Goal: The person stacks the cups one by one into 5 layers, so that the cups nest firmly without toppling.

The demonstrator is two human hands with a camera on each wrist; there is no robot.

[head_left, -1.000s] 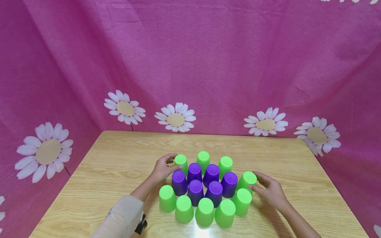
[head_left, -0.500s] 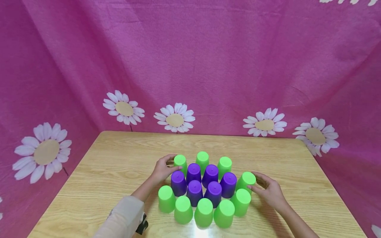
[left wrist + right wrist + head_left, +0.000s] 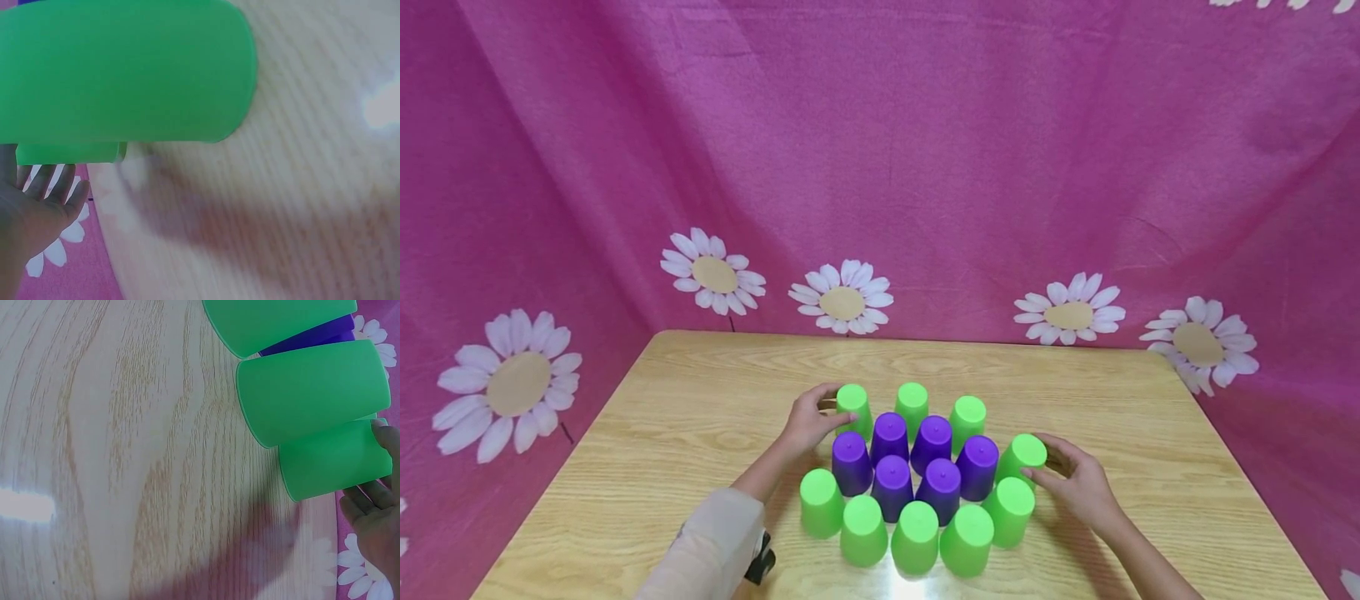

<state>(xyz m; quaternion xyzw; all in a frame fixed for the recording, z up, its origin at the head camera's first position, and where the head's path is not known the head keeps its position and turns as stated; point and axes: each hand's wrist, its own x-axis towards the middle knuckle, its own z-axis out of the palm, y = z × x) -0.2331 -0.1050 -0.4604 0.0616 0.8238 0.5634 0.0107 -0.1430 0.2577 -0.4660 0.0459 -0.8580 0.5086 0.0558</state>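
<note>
Upside-down green and purple plastic cups stand grouped on the wooden table. My left hand (image 3: pixel 811 421) grips the back-left green cup (image 3: pixel 852 404), thumb on its near side and fingers behind it. In the left wrist view this green cup (image 3: pixel 69 153) shows partly behind a nearer, larger green cup (image 3: pixel 131 69). My right hand (image 3: pixel 1078 483) holds the rightmost green cup (image 3: pixel 1024 454) between thumb and fingers. The right wrist view has that green cup (image 3: pixel 337 459) with its rim by the tabletop and the thumb on its side.
Several purple cups (image 3: pixel 892 483) stand in the middle, ringed by green ones such as the front cup (image 3: pixel 916 537). The wooden table (image 3: pixel 700 392) ends at a pink cloth backdrop (image 3: pixel 925 208) with daisies. A black device (image 3: pixel 762 560) sits at the left wrist.
The back-left green cup and my left hand have shifted slightly up in the head view. My right hand keeps its hold on the rightmost cup; the other cups stay put.
</note>
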